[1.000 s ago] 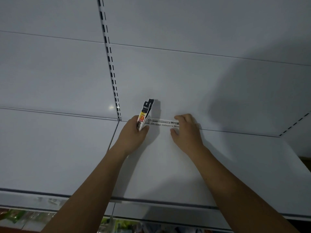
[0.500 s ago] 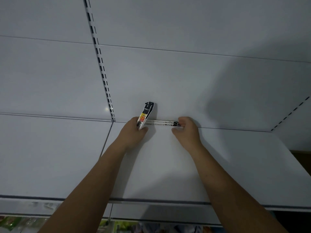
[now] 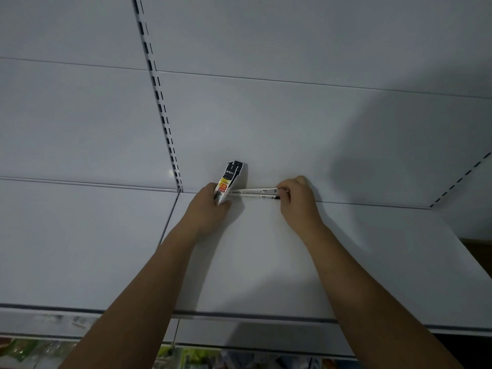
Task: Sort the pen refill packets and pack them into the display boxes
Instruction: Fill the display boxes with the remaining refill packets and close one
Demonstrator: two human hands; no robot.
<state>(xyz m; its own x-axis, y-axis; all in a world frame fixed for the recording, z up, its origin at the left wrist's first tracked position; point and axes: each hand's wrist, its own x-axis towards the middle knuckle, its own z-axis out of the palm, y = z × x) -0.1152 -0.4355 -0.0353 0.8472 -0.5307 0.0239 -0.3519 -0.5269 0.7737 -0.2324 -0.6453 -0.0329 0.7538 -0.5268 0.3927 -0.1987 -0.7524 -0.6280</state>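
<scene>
- The left hand (image 3: pixel 210 207) was recorded at the back edge of the white metal shelf (image 3: pixel 266 267), near the shelf's left rear corner. Its fingers and thumb were curled round a bundle of narrow pen refill packets (image 3: pixel 229 181), white with black tops and a yellow-and-red label.
- The bundle was held on end, with its black top tilted slightly to the right in front of the pale back panel (image 3: pixel 292 129).
- The right hand (image 3: pixel 296 202) was placed just to the right of the left hand. The right-hand end of the long white printed packets (image 3: pixel 254 193) was pinched between its thumb and curled fingers.
- These long packets were laid lengthwise along the shelf's back edge, and their left ends reached the upright bundle. Whether the two lots touched could not be told.
- A slotted metal upright (image 3: pixel 162 113) was seen rising up the back panel from the shelf's left rear corner.
- Blurred colourful goods (image 3: pixel 170 355) were visible below the shelf's front edge.
</scene>
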